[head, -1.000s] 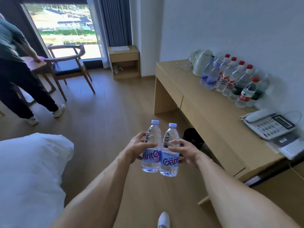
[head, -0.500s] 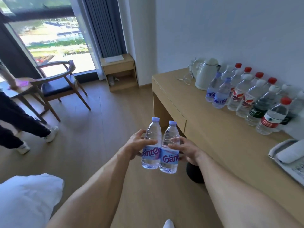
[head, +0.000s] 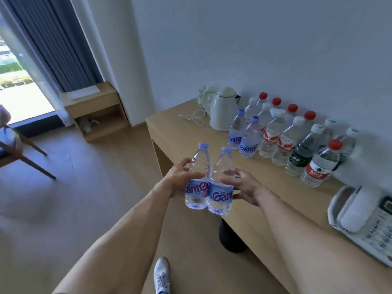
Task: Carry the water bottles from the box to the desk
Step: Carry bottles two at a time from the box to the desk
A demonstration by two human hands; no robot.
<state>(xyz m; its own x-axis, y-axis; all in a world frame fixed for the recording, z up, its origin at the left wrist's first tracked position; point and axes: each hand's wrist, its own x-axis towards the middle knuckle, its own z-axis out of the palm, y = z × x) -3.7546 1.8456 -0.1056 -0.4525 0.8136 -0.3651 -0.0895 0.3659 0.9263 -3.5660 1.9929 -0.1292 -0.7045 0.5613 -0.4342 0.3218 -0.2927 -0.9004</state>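
Observation:
I carry two clear water bottles with pale blue caps and blue labels, upright and touching side by side. My left hand (head: 180, 177) grips the left bottle (head: 198, 177). My right hand (head: 244, 185) grips the right bottle (head: 221, 183). They hang in the air at the front edge of the light wooden desk (head: 191, 132). Against the wall on the desk stand several bottles: two of the same blue-labelled kind (head: 249, 139), and others with red or white caps (head: 318, 166).
A cream kettle (head: 223, 109) with its cord stands at the desk's far end. A white telephone (head: 360, 215) lies at the near right. A dark round bin (head: 231, 238) sits under the desk. A low wooden shelf (head: 95, 111) and a chair (head: 19, 149) stand by the window.
I have stepped closer to the desk and turned right; the bottles in my hands now reach its front edge. The other person by the chair has left the view.

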